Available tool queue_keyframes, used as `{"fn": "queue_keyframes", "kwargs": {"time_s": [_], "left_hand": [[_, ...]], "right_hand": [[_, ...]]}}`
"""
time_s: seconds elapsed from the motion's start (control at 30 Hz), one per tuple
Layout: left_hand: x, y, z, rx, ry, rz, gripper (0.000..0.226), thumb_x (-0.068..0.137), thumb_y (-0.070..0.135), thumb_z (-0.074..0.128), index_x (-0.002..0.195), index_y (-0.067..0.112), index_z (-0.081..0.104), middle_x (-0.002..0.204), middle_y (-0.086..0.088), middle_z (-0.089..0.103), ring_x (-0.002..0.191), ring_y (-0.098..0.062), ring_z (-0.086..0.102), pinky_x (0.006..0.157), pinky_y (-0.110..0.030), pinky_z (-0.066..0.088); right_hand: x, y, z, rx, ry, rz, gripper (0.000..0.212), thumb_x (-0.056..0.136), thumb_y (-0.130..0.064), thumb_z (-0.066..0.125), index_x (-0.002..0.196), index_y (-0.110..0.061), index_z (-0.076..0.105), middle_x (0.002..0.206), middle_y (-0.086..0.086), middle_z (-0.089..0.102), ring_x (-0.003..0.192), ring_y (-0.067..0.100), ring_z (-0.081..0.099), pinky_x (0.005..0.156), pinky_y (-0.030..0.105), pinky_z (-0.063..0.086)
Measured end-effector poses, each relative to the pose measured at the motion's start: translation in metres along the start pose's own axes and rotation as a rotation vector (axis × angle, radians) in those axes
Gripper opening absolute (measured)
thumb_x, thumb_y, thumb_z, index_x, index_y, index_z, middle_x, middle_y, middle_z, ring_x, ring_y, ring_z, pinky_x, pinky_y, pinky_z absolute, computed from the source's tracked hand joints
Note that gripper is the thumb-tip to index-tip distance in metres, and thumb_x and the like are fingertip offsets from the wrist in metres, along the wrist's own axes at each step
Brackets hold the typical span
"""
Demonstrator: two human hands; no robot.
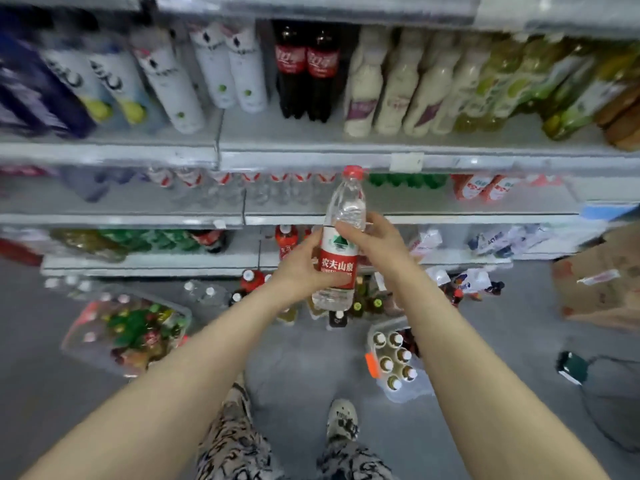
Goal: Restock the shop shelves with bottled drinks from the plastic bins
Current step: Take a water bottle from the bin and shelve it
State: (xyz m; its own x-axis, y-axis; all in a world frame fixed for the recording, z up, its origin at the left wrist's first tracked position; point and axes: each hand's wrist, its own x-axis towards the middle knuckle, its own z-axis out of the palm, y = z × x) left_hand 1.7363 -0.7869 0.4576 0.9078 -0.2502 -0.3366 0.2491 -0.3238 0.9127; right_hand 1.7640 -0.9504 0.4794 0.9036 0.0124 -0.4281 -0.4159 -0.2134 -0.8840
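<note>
Saw one clear plastic water bottle with a red cap and red label [341, 237], upright in mid-air before the grey metal shelves [311, 157]. Found it gripped at the label by the left hand [304, 268] with curled fingers, and grasped just above the label by the right hand [377, 244].

Counted two dark cola bottles with red labels [306, 71] on the upper shelf, just beside four cream-coloured bottles [394, 95], as far as the blur allowed.

Counted two clear plastic bins on the grey floor [294, 375]. Made out in the left bin [69, 344] a blurred jumble of mixed bottles, not countable. Counted in the right bin [405, 393] six upright pale-capped bottles [386, 363].

Noted one brown cardboard box [599, 285] at the right.
</note>
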Motion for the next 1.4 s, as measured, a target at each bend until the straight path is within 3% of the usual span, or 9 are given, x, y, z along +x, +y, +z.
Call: {"fn": "queue_keyframes", "kwargs": {"time_s": [0.1,0.2,0.37,0.47,0.57,0.7,0.83,1.07,1.4], "left_hand": [[-0.024,0.01,-0.01,-0.012,0.06,0.004,0.072,0.071,0.023,0.086,0.13,0.039,0.048,0.106,0.016,0.068,0.094,0.001,0.066,0.087,-0.022,0.055],[-0.067,0.009,-0.03,-0.052,0.205,0.037,0.071,0.071,0.02,0.087,0.127,0.04,0.049,0.106,0.015,0.069,0.095,0.002,0.066,0.089,-0.027,0.055],[-0.131,-0.003,-0.087,-0.075,0.333,0.065,0.071,0.07,0.022,0.088,0.126,0.044,0.05,0.106,0.013,0.071,0.095,-0.006,0.068,0.084,-0.022,0.054],[-0.167,-0.017,-0.132,-0.084,0.371,0.079,0.074,0.068,0.027,0.088,0.127,0.047,0.05,0.108,0.014,0.071,0.098,-0.008,0.069,0.092,-0.035,0.056],[-0.204,-0.037,-0.187,-0.098,0.393,0.093,0.072,0.071,0.022,0.087,0.127,0.047,0.05,0.11,0.013,0.07,0.098,-0.008,0.069,0.093,-0.038,0.056],[-0.257,-0.072,-0.266,-0.094,0.422,0.112,0.071,0.073,0.019,0.086,0.13,0.041,0.05,0.114,0.012,0.069,0.1,-0.007,0.068,0.091,-0.037,0.057],[-0.305,-0.112,-0.342,-0.084,0.463,0.104,0.074,0.071,0.02,0.087,0.132,0.04,0.049,0.116,0.011,0.069,0.101,-0.007,0.068,0.091,-0.034,0.056],[-0.343,-0.152,-0.446,-0.046,0.483,0.109,0.078,0.069,0.029,0.088,0.135,0.038,0.048,0.116,0.014,0.069,0.103,-0.005,0.067,0.093,-0.036,0.056],[-0.328,-0.214,-0.589,-0.055,0.471,0.049,0.081,0.067,0.032,0.088,0.137,0.039,0.048,0.115,0.009,0.069,0.103,-0.009,0.068,0.094,-0.037,0.054]], "right_hand": [[-0.007,-0.019,0.011,-0.042,-0.051,-0.051,0.052,0.082,-0.046,0.079,0.123,-0.025,0.055,0.11,-0.001,0.07,0.088,0.011,0.07,0.068,0.026,0.056],[-0.027,-0.037,0.045,-0.098,-0.144,-0.133,0.055,0.08,-0.044,0.081,0.124,-0.025,0.054,0.109,0.001,0.071,0.092,0.016,0.072,0.083,0.038,0.061],[-0.056,-0.068,0.117,-0.162,-0.257,-0.233,0.06,0.075,-0.052,0.082,0.119,-0.022,0.056,0.108,-0.001,0.068,0.094,0.016,0.07,0.088,0.041,0.059],[-0.073,-0.086,0.169,-0.178,-0.321,-0.278,0.037,0.082,-0.043,0.08,0.108,-0.028,0.056,0.105,-0.002,0.069,0.091,0.012,0.07,0.075,0.028,0.058],[-0.09,-0.102,0.235,-0.175,-0.356,-0.312,0.037,0.084,-0.04,0.078,0.11,-0.028,0.055,0.1,-0.007,0.067,0.083,0.005,0.068,0.06,0.016,0.052],[-0.113,-0.116,0.337,-0.184,-0.388,-0.297,0.047,0.082,-0.042,0.079,0.117,-0.024,0.053,0.107,-0.001,0.067,0.091,0.013,0.069,0.076,0.032,0.059],[-0.142,-0.13,0.43,-0.142,-0.425,-0.275,0.04,0.087,-0.032,0.078,0.113,-0.022,0.049,0.096,-0.006,0.062,0.081,0.008,0.066,0.061,0.019,0.053],[-0.153,-0.159,0.544,-0.175,-0.421,-0.262,0.047,0.083,-0.038,0.081,0.117,-0.021,0.054,0.105,0.001,0.069,0.088,0.015,0.071,0.078,0.035,0.06],[-0.086,-0.178,0.693,-0.145,-0.453,-0.215,0.056,0.081,-0.037,0.082,0.125,-0.017,0.053,0.106,0.002,0.069,0.087,0.015,0.072,0.074,0.032,0.062]]}}
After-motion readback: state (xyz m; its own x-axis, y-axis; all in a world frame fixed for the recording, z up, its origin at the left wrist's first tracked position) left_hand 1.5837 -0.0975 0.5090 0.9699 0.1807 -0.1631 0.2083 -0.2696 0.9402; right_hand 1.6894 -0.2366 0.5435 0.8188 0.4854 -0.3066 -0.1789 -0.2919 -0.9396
